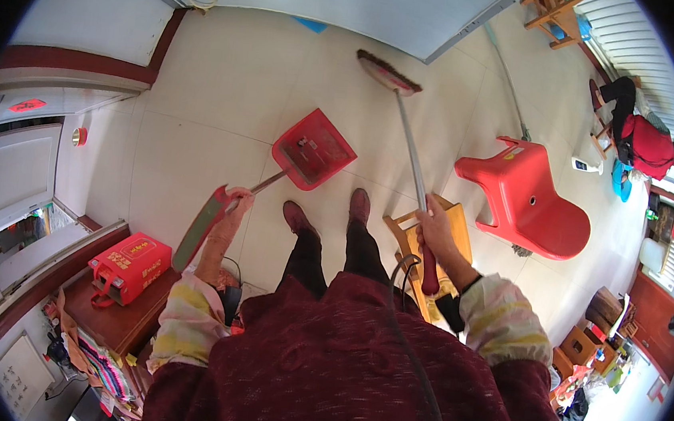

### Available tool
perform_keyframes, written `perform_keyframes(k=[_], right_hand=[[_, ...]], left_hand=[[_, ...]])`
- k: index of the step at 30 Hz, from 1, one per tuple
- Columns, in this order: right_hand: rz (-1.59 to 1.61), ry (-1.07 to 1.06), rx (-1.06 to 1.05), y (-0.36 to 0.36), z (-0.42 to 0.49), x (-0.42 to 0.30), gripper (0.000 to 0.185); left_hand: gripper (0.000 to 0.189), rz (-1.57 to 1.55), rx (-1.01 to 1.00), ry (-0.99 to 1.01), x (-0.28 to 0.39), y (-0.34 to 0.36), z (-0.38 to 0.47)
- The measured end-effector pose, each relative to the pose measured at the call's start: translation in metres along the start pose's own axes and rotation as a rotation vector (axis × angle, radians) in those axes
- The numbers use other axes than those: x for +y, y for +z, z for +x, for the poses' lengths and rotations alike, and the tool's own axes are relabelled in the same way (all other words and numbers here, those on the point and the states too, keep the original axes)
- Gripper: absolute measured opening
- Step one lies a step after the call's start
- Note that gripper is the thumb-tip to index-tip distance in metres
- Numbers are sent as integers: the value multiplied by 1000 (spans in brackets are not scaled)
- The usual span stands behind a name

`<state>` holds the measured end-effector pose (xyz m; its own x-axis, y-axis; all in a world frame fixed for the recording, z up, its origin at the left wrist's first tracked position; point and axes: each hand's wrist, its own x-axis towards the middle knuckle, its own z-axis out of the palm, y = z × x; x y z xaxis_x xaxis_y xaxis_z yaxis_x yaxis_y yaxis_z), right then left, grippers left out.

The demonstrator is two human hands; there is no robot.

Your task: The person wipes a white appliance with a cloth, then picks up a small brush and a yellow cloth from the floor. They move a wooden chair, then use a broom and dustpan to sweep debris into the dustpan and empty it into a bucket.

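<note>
In my left hand [238,202] is the upper end of a long-handled red plastic dustpan [314,150], whose pan is over the tiled floor in front of my feet, with a little debris in it. A red and green piece at the handle's top rests along my forearm. My right hand [436,231] is closed around the metal pole of a broom [408,138], just above its dark red grip. The broom's head [389,72], with dark bristles, is farther out, near the corner of a large white surface and apart from the dustpan.
A wooden chair [456,218] stands close by my right hand. Beyond it are a red plastic chair [524,197] and a mop pole [508,75]. At the left, a red box bag [130,267] sits on a brown cabinet [122,324]. Another person [644,135] sits at the far right.
</note>
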<state>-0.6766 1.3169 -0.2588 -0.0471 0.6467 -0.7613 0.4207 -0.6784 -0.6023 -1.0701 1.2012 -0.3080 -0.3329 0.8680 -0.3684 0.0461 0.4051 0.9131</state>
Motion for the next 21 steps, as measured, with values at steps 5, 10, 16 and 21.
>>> perform_keyframes(k=[5, 10, 16, 21], right_hand=[[28, -17, 109, 9, 89, 0, 50], [-116, 112, 105, 4, 126, 10, 36], [-242, 94, -16, -15, 56, 26, 26], [-115, 112, -273, -5, -27, 32, 38]], left_hand=[[10, 140, 54, -69, 16, 11, -17], [10, 149, 118, 1, 22, 14, -20], [12, 148, 128, 43, -13, 10, -2], [12, 175, 154, 5, -16, 9, 12]])
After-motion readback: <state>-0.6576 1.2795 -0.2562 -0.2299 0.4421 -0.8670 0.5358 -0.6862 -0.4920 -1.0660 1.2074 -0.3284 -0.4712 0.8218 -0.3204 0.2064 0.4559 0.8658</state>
